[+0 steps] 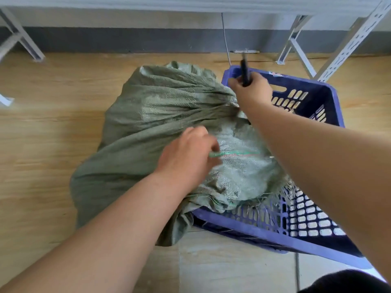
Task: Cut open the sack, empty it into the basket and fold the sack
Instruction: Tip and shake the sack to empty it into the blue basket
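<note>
**Sack neck gathered, cutter raised**

The right hand point(250, 89) is closed around a dark cutter point(245, 70), which points up and away; its blade end is blurred. Whether this hand also holds cloth cannot be told. Directly below its wrist sits the bunched neck of the sack point(148, 115), so the right hand is the nearer one to the cut point. The left hand point(186, 157) rests on the sack nearer the viewer, fingers curled into the cloth beside a green stitch line. The sack lies on the floor point(42, 123), its long axis running far-left to near-right, its frayed open end draped over the basket point(330, 96) rim. The tie, if any, is hidden.
</note>
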A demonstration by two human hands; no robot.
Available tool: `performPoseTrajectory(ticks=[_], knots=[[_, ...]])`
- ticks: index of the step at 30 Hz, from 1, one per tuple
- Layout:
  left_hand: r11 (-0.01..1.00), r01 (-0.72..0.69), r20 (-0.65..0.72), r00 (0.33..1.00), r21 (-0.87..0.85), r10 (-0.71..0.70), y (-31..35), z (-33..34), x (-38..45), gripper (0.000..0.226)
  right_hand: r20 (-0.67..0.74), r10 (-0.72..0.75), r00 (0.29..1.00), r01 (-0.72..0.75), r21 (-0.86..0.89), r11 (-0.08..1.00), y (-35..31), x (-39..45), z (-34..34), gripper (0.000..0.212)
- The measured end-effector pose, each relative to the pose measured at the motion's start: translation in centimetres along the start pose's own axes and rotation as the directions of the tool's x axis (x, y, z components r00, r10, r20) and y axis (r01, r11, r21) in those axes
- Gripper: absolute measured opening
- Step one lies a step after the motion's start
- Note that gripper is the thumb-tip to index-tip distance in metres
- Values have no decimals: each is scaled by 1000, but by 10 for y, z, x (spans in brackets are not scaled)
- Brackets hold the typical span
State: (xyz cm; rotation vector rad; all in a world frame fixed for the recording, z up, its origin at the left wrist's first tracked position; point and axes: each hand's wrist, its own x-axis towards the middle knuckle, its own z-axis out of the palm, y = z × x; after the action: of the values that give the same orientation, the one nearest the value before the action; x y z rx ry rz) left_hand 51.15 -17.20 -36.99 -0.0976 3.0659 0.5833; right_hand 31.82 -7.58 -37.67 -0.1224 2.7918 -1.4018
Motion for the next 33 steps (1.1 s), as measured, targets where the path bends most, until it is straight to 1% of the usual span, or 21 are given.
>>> performPoseTrajectory(ticks=[1,2,4,6,8,10,12,13,15,17,18,19,21,22,23,25,27,29,30,31,33], knots=[[1000,5,-77,997,-11,-6,-3,1,5,42,-41,-22,999,22,-7,1000,-2,2,0,28],[1000,7,-82,997,1,-7,-4,5,10,51,-13,-41,999,40,-82,996,-4,4,1,29],[999,38,3,999,2,-38,-6,12,18,70,165,-30,986,64,-208,976,-4,6,6,34],[994,104,79,992,-37,-100,-9,17,24,81,319,66,946,0,-203,979,-5,4,11,39],[985,171,112,980,-31,-167,-11,18,32,86,401,95,911,31,-296,955,-1,3,14,42],[980,192,115,973,60,-198,-14,14,40,76,463,122,878,73,-381,922,3,0,15,42],[971,129,122,980,202,-155,-12,10,44,48,462,140,876,59,-389,919,1,0,10,41],[970,91,129,984,227,-122,-10,9,45,38,416,120,901,67,-407,911,-1,5,6,40],[983,25,159,986,179,-54,-4,5,43,35,261,58,964,44,-368,929,-6,19,-2,34],[993,3,191,981,115,-25,1,0,43,35,82,51,995,-36,-175,984,-6,30,-5,24],[992,3,215,976,123,-30,2,-1,42,34,40,77,996,-73,-98,993,-4,34,-4,22],[986,-5,272,961,169,-42,3,-1,40,34,81,136,987,-131,-70,989,0,35,0,20],[963,-45,399,914,265,-67,4,4,34,26,308,305,901,-273,-143,951,9,30,10,31],[962,-47,433,898,269,-77,4,6,31,26,359,352,864,-290,-215,932,10,26,12,40],[973,-4,457,883,233,-106,3,5,30,38,337,359,871,-269,-285,920,9,24,12,50],[984,159,393,902,85,-180,2,0,30,63,209,227,951,-137,-374,917,1,21,6,61],[984,177,160,972,-3,-174,0,-1,35,53,171,64,983,-11,-296,955,-8,13,-2,45],[994,93,-125,987,-51,-99,-4,1,39,34,289,40,957,18,-196,980,-15,1,-6,40],[996,62,-204,976,-59,-73,-5,2,40,42,353,79,932,-11,-190,982,-16,-5,-6,44],[997,49,-213,975,-62,-61,-6,5,44,62,392,138,909,-74,-176,982,-16,-8,-5,48],[995,90,-88,992,-31,-92,-6,7,49,87,450,284,847,-273,-90,958,-14,-7,-5,45]])
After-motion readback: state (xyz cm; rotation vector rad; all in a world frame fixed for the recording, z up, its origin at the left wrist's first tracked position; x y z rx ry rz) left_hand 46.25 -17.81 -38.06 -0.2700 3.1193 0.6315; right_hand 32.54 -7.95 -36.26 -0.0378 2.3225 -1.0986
